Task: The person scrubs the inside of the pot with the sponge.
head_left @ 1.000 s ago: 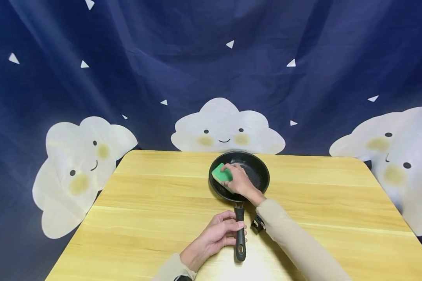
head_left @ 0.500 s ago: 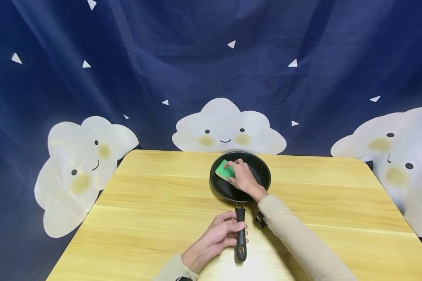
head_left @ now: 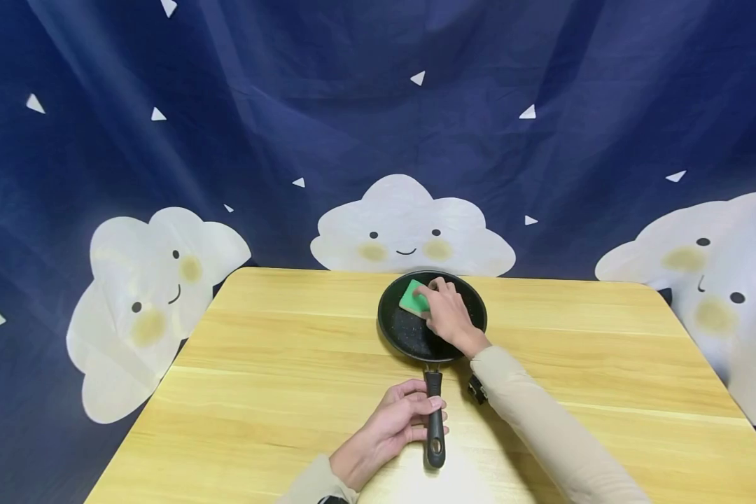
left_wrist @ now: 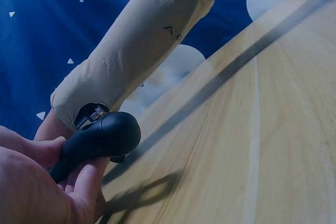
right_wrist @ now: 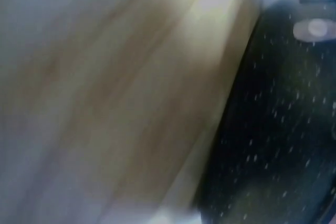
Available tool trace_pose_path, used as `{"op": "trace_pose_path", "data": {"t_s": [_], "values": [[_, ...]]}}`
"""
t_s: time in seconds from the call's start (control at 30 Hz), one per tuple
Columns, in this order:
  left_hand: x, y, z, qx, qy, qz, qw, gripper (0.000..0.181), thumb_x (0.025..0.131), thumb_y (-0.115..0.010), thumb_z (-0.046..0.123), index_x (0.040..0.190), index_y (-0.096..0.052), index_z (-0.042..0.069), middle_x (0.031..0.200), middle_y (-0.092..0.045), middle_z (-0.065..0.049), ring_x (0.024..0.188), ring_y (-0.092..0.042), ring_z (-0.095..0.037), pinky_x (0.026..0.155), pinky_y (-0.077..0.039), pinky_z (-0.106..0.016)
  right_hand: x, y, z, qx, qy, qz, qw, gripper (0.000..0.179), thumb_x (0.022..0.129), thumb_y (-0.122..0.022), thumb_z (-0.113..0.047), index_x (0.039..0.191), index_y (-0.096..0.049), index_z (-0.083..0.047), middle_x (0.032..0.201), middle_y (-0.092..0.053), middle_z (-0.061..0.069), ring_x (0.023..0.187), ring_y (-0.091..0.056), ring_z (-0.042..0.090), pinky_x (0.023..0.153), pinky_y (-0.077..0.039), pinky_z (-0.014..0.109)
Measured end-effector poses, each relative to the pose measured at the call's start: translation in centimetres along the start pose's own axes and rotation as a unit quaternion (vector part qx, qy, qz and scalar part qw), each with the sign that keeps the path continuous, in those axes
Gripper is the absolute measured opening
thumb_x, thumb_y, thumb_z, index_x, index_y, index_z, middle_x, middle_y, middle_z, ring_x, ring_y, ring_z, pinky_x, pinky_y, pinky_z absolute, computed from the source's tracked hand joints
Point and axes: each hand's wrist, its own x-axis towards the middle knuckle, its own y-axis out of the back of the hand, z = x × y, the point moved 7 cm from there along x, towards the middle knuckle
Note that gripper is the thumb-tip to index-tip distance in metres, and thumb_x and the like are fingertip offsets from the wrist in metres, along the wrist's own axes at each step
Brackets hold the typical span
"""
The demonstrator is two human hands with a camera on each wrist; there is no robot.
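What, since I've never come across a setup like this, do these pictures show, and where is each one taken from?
There is no machine here, just a person working with a left hand and a right hand. The left hand grips the handle of a black frying pan on a wooden table; the right hand holds a green sponge inside the pan. Behind hangs a dark blue cloth with smiling clouds.

The wide view comes from a camera worn on the head, looking forward and down. The other two come from cameras on the wrists: the left one shows the handle's end and the right sleeve; the right one, blurry, shows the table and the pan's speckled surface.
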Motion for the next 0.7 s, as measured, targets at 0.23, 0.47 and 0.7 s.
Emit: {"op": "trace_pose_path", "data": {"t_s": [0.23, 0.47, 0.7], "values": [[0.0, 0.0, 0.0, 0.000, -0.005, 0.010, 0.9999, 0.019, 0.092, -0.066, -0.005, 0.111, -0.062, 0.000, 0.087, -0.069, -0.008, 0.070, -0.069, -0.020, 0.078, -0.061, -0.052, -0.2, 0.6, 0.8, -0.023, 0.009, 0.007, 0.9997, 0.039, 0.088, -0.080, -0.005, 0.126, -0.069, -0.012, 0.129, -0.054, 0.025, 0.112, -0.051, 0.045, 0.090, -0.048, 0.059], [-0.1, 0.1, 0.1, 0.000, -0.006, 0.018, 0.9998, 0.020, 0.093, -0.066, -0.005, 0.112, -0.061, 0.000, 0.088, -0.069, -0.008, 0.072, -0.069, -0.020, 0.078, -0.061, -0.052, -0.3, 0.9, 1.0, -0.050, 0.008, 0.004, 0.9987, 0.039, 0.090, -0.078, -0.006, 0.127, -0.067, -0.013, 0.131, -0.053, 0.025, 0.115, -0.051, 0.046, 0.093, -0.046, 0.059], [-0.1, 0.0, 0.1, -0.007, -0.003, 0.022, 0.9997, 0.018, 0.091, -0.069, -0.005, 0.108, -0.063, -0.001, 0.087, -0.069, -0.009, 0.074, -0.070, -0.020, 0.077, -0.061, -0.051, -0.8, 1.2, 1.4, -0.082, -0.003, 0.003, 0.9966, 0.042, 0.089, -0.080, -0.008, 0.129, -0.066, -0.013, 0.131, -0.053, 0.026, 0.116, -0.051, 0.047, 0.091, -0.047, 0.061]]}}
